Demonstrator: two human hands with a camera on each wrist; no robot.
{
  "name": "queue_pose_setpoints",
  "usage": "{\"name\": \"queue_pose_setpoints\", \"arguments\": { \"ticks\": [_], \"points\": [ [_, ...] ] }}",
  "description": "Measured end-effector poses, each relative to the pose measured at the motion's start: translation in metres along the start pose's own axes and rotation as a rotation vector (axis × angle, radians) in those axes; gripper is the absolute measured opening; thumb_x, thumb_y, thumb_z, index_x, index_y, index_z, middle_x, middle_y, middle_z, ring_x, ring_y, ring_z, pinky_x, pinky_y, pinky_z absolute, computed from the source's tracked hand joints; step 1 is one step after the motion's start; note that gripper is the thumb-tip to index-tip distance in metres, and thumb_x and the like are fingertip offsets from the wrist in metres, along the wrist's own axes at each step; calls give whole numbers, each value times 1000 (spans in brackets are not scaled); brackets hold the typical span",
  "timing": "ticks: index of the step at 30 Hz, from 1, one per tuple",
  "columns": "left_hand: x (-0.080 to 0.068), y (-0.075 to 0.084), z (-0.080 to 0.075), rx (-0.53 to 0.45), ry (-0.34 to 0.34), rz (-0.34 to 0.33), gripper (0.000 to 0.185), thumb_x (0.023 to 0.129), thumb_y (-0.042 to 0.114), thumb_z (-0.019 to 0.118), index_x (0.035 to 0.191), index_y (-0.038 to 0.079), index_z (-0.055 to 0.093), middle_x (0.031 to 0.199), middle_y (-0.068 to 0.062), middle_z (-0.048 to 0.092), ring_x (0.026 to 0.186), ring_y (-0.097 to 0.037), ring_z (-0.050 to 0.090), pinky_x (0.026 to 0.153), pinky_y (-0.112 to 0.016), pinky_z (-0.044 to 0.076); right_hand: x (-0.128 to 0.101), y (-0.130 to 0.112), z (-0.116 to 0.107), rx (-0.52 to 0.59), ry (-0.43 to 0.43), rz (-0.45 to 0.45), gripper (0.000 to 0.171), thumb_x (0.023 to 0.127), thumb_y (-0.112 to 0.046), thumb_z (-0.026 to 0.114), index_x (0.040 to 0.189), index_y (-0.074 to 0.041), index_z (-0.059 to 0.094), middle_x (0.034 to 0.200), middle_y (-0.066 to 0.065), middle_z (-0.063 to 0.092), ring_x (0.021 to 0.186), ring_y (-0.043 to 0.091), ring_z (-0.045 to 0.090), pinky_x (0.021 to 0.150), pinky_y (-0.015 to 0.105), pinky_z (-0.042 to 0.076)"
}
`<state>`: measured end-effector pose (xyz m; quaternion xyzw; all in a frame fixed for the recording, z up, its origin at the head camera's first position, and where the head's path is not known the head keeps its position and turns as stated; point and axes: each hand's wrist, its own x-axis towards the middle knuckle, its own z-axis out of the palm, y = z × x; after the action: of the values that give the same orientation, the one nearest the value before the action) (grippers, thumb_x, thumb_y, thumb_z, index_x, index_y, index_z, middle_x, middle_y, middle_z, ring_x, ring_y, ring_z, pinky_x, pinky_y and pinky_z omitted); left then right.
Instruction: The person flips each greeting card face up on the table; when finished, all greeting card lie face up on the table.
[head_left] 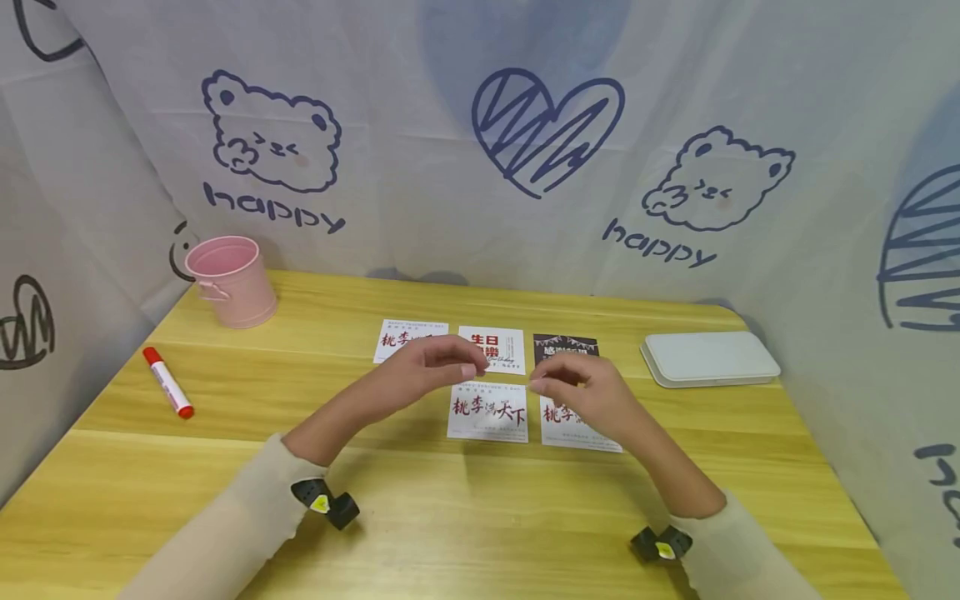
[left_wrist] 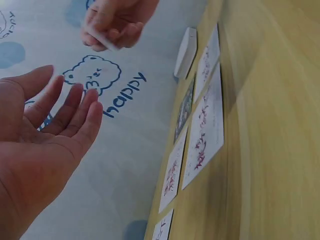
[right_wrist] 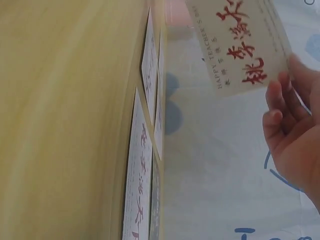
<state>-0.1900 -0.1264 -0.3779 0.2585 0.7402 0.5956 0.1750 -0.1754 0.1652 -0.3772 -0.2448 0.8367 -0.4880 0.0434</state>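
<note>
While head view hides it, right hand [right_wrist: 295, 135] pinches card [right_wrist: 240, 45]; left hand [left_wrist: 45, 135] empty

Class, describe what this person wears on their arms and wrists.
Both arms wear long, pale cream sleeves pushed up the forearms. Below the left hand and the right hand, each wrist carries a small black device with a yellow marking. The hands are bare, with no rings or gloves visible.

Cards [head_left: 487, 411] mid-table; cup [head_left: 231, 280] far-left; case [head_left: 708, 358] right.
</note>
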Motion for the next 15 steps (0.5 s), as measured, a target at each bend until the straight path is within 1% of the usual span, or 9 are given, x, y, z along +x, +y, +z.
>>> {"name": "queue_pose_setpoints", "arguments": {
  "ticks": [2,3,4,5,9,10,11,12,15],
  "points": [
    [-2,4,-1,10,1,15,25,103,31,59,121,15,66,122,-5,67,117,-28,63,104,-48,49,0,1,-1,-9,44,33,12,97,-31,68,101,-21,72,80,5,62,66,28,55,55,27,47],
    [-3,5,-1,11,4,12,26,103,32,59,121,15,67,121,-5,68,116,-26,63,104,-49,49,0,2,-1,-6,62,50,13,98,-33,68,102,-21,71,78,6,60,66,30,53,54,26,45],
    [-3,6,-1,5,5,8,26,102,32,60,121,15,66,121,-5,68,115,-26,64,104,-50,48,0,2,-2,-5,79,60,13,98,-33,67,102,-21,71,78,6,59,64,28,52,54,26,44],
    [-3,6,-1,1,4,3,26,102,31,61,121,14,66,121,-6,68,114,-25,64,102,-50,49,0,3,-2,-1,94,65,14,98,-33,67,102,-20,71,78,9,59,63,27,51,53,26,43],
    [-2,3,0,-24,17,-20,23,98,21,67,120,12,66,119,-9,69,109,-25,66,100,-56,49,1,4,-2,4,116,80,16,99,-35,66,103,-21,71,77,11,57,63,22,49,53,26,42],
    [-1,2,0,-29,23,-16,23,98,18,67,119,11,66,116,-11,69,106,-25,67,99,-56,49,1,5,-2,3,115,84,16,99,-35,66,103,-21,71,78,10,58,63,20,49,54,26,42],
    [-1,1,1,-29,33,-12,23,98,16,67,120,9,66,113,-13,70,103,-25,67,98,-56,50,1,5,-2,-1,111,89,16,99,-36,66,103,-21,71,79,10,59,64,20,50,55,26,43],
    [0,0,1,-31,45,-6,24,97,14,67,121,8,65,111,-14,70,101,-25,67,97,-55,50,1,6,-2,-10,105,95,16,99,-35,66,103,-21,71,82,7,61,67,21,51,57,26,45],
    [1,-1,3,-38,90,-1,28,97,10,66,125,7,63,106,-14,69,93,-23,67,92,-45,54,3,6,0,-57,83,98,12,98,-31,68,101,-21,72,90,2,64,75,22,54,63,26,48]
  ]
}}
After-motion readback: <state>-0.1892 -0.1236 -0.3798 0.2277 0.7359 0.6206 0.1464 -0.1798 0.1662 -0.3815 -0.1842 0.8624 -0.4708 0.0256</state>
